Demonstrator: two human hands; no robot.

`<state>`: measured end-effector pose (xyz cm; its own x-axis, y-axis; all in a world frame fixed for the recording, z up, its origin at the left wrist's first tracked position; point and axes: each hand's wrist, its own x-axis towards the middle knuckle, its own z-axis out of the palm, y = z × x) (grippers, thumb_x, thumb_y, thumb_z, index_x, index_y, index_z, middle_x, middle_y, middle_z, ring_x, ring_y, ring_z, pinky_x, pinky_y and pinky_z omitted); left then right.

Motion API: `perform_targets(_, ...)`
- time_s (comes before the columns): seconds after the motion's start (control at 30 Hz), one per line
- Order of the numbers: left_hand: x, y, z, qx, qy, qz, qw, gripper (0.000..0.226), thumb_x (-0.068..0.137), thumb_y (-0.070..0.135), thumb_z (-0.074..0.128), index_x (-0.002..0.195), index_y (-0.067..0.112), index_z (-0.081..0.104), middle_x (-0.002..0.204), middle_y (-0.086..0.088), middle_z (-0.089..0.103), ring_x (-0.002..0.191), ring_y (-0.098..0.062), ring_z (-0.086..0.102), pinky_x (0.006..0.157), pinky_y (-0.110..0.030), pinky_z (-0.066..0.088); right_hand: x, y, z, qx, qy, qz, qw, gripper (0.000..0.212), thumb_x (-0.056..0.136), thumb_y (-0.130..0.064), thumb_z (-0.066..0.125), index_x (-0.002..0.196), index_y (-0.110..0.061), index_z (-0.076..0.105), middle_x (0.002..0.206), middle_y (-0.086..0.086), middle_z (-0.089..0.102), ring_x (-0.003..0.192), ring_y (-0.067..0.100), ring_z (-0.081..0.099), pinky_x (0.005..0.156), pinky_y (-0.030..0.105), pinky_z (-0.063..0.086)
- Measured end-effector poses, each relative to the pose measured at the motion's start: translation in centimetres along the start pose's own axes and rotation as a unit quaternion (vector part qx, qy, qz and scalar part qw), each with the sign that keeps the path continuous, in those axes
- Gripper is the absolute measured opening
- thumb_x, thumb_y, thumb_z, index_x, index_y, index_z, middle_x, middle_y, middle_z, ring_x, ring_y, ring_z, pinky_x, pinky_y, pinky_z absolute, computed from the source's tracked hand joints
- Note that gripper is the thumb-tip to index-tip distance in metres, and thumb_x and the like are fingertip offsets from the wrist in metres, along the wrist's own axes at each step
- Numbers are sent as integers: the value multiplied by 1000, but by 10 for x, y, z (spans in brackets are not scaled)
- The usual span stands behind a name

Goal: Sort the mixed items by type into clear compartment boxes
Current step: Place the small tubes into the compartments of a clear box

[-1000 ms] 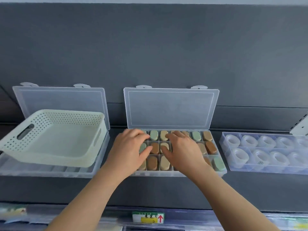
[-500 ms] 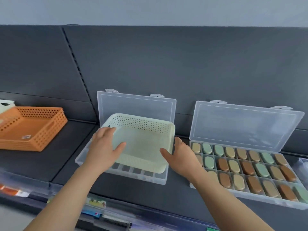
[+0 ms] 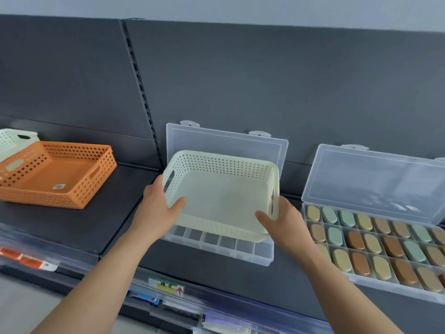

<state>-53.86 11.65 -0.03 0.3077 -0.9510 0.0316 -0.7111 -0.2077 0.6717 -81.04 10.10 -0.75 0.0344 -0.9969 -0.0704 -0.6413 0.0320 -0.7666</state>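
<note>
**Basket coming off the empty box**

A second ago both my hands were over the filled box [image 3: 375,286] on the right, among its oval pieces [image 3: 354,239]. Now they are on the cream basket [image 3: 224,189]. Half a second ago it sat flat on the empty clear box [image 3: 226,243]; now it is tipped up towards me, its left side raised, and the front row of empty compartments shows beneath it. Whether its near right corner still touches the box I cannot tell.

My left hand [image 3: 160,210] grips the left wall by the handle slot, thumb laid inside and fingers curled behind. My right hand [image 3: 284,222] holds the right wall the same way — thumb in front, the other fingers hidden behind the wall.

I judge that this means the right box is done, and clearing the basket frees the next box for sorting. An orange basket [image 3: 60,174] stands well apart on the left.

Writing: the shelf-edge tag [image 3: 168,286] shows a red arrow — its text is too small to read, like the sticker [image 3: 58,186] in the orange basket.
</note>
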Motion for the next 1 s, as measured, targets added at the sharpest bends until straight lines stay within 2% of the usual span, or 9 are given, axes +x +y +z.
perform_targets(0.1, -14, -3, -17, 18, 59, -24, 998, 62, 89, 42, 58, 140, 23, 28, 132, -4, 39, 98, -20, 52, 63, -30, 40, 6, -20, 5, 6, -1, -42, 999, 33, 90, -30, 60, 119, -18, 51, 96, -9, 61, 73, 2, 58, 48, 11, 39)
perform_targets(0.2, -32, -14, -37, 33, 117, -63, 991, 73, 90, 42, 58, 146, 19, 18, 140, -7, 34, 109, -24, 50, 73, -34, 41, 17, -41, 24, 9, -22, -86, 996, 33, 91, -30, 58, 121, -19, 49, 99, -8, 61, 71, 4, 58, 46, 10, 38)
perform_targets(0.3, -55, -31, -61, 21, 181, -98, 978, 67, 88, 38, 61, 142, 23, 24, 134, -5, 37, 110, -25, 49, 79, -36, 42, 20, -61, 53, 39, -62, -121, 990, 31, 91, -29, 58, 120, -22, 49, 100, -10, 61, 80, 8, 60, 51, 12, 41)
perform_targets(0.4, -80, -58, -85, 13, 230, -127, 965, 57, 87, 37, 63, 133, 22, 32, 121, -3, 42, 103, -17, 44, 75, -34, 40, 17, -85, 87, 89, -109, -142, 980, 25, 91, -24, 58, 114, -22, 53, 94, -13, 61, 82, 6, 61, 51, 11, 39)
perform_targets(0.57, -116, -104, -126, 15, 305, -170, 937, 57, 89, 36, 60, 137, 24, 30, 125, 9, 38, 110, -8, 36, 80, -32, 35, 6, -141, 148, 148, -186, -178, 955, 26, 91, -21, 58, 116, -26, 52, 95, -15, 60, 84, 3, 59, 59, 18, 46)
perform_targets(0.63, -122, -122, -141, 5, 324, -195, 926, 62, 91, 34, 59, 142, 25, 26, 122, 15, 30, 111, -4, 31, 83, -29, 32, 3, -162, 173, 156, -209, -191, 946, 30, 91, -19, 57, 120, -26, 53, 101, -13, 62, 91, 7, 60, 67, 24, 51)
perform_targets(0.8, -119, -184, -187, -8, 349, -223, 910, 45, 89, 29, 62, 129, 29, 40, 111, 9, 43, 108, -15, 45, 74, -32, 38, -1, -219, 235, 180, -231, -209, 933, 32, 88, -16, 60, 118, -25, 54, 100, -14, 62, 92, 7, 61, 66, 22, 47)
perform_targets(0.87, -112, -213, -214, -24, 353, -238, 905, 40, 90, 29, 61, 125, 32, 41, 108, 8, 48, 102, -15, 49, 75, -33, 41, -3, -251, 262, 198, -224, -210, 931, 35, 87, -16, 62, 122, -21, 55, 101, -12, 63, 91, 6, 61, 65, 21, 47)
perform_targets(1.0, -93, -277, -276, -42, 354, -271, 894, 21, 94, 32, 51, 112, 19, 50, 93, 3, 60, 83, -20, 59, 65, -33, 45, -4, -323, 318, 245, -202, -192, 929, 36, 86, -15, 61, 122, -22, 58, 104, -6, 65, 93, 15, 63, 65, 26, 50)
